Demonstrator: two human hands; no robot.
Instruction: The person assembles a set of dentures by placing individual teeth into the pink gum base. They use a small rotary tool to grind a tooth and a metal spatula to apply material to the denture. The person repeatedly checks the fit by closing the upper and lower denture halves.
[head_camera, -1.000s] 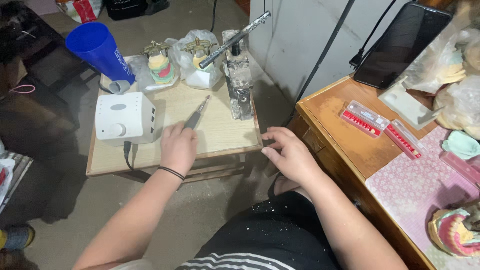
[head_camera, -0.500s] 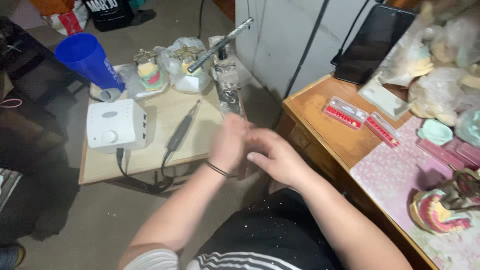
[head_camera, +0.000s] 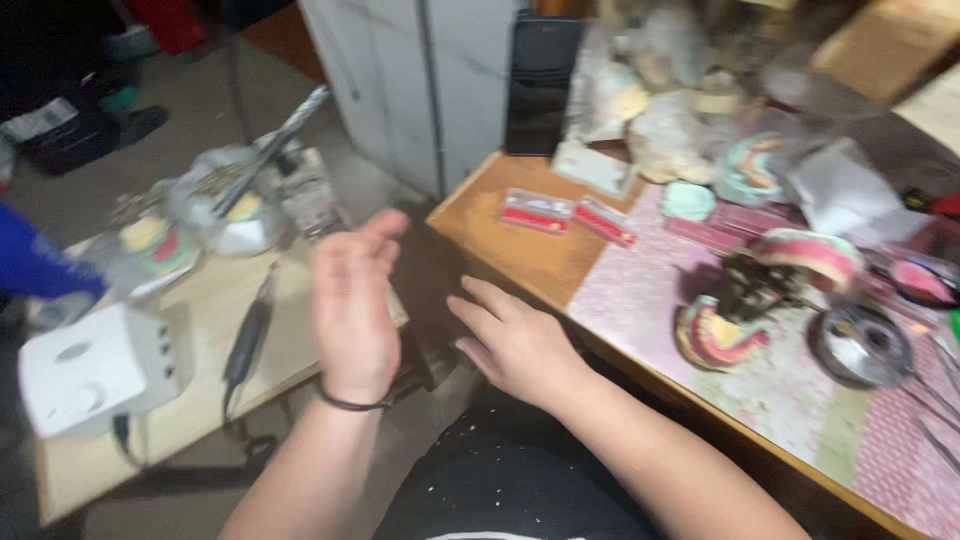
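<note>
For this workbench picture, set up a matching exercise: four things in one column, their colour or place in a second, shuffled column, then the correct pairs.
Things:
1. control box
2. handpiece
3. dark tablet
4. denture model

Descriptions:
A. leaning upright at the desk's back
B. white, on the low table's left
C. pink and cream, on the patterned cloth
D. slim, dark, lying beside the left hand

Pairs: 1-B, 2-D, 3-A, 4-C

Whole view motion-blurred, blue cup (head_camera: 35, 265) cut off at left edge — bench clutter (head_camera: 700, 110) too smeared to ID
</note>
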